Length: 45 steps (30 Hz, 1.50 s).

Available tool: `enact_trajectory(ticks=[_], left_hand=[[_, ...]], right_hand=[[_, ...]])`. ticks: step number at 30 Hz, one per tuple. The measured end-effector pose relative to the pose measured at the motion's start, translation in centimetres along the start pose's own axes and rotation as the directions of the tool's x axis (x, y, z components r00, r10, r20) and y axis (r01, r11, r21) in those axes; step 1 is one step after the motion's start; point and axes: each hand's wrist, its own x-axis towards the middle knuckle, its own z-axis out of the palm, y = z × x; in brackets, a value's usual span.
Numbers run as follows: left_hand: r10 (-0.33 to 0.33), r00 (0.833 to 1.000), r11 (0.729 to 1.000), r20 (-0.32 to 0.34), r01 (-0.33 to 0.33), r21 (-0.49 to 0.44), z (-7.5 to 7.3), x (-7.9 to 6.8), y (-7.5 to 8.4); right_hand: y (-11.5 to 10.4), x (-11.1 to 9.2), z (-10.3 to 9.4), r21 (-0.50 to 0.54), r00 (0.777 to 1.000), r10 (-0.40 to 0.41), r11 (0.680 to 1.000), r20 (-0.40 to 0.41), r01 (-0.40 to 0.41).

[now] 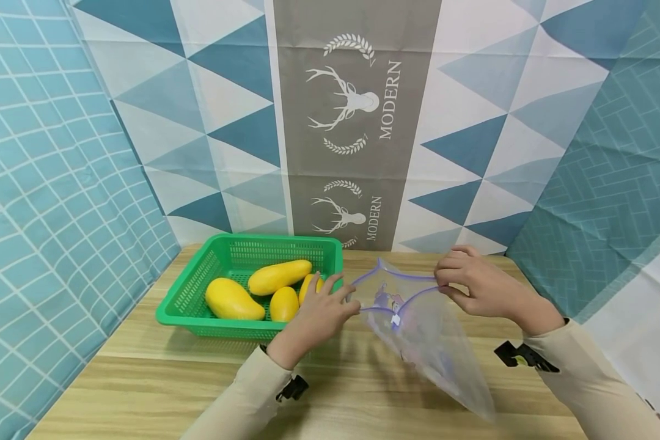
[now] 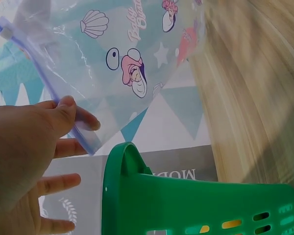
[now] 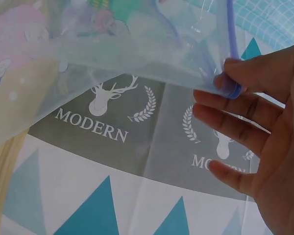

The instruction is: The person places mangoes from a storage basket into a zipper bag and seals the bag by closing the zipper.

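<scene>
A clear zip bag point(image 1: 440, 348) with a purple zip rim and printed cartoon figures hangs between the two hands, its mouth spread apart. My left hand point(image 1: 321, 315) pinches one end of the rim between thumb and index finger, the other fingers spread. The opposite end of the rim is pinched by my right hand point(image 1: 481, 284). In the left wrist view, shells and a star show on the bag point(image 2: 137, 63), and the white slider point(image 2: 5, 30) sits on the zip. The right wrist view shows thumb and fingertips at the purple corner of the bag point(image 3: 230, 73).
A green plastic basket point(image 1: 198, 321) stands left of the bag, close to the left hand. Several yellow mangoes point(image 1: 232, 299) lie in it, one partly behind the left fingers. Beneath is a wooden table point(image 1: 159, 385); a patterned wall covering point(image 1: 357, 153) rises behind it.
</scene>
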Motion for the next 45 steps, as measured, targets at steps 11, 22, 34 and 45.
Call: enact_trajectory(ticks=[11, 22, 34, 45], left_hand=[[0.095, 0.982, 0.995, -0.162, -0.095, 0.010, 0.8, 0.1, 0.3], [0.194, 0.951, 0.978, -0.242, -0.207, -0.028, 1.5, 0.2, 0.6], [0.168, 0.972, 0.983, -0.162, -0.177, -0.043, 1.3, -0.3, 0.7], [0.180, 0.972, 0.981, -0.148, -0.188, -0.040, 1.2, -0.4, 0.6]], right_hand=[[0.1, 0.4, 0.9, -0.093, 0.986, -0.128, 0.989, -0.110, 0.118], [-0.4, 1.0, 2.5, -0.093, 0.964, -0.231, 0.971, -0.135, 0.220], [-0.5, 1.0, 3.2, -0.087, 0.955, -0.259, 0.965, -0.142, 0.249], [-0.6, 1.3, 3.3, -0.078, 0.953, -0.267, 0.963, -0.143, 0.258]])
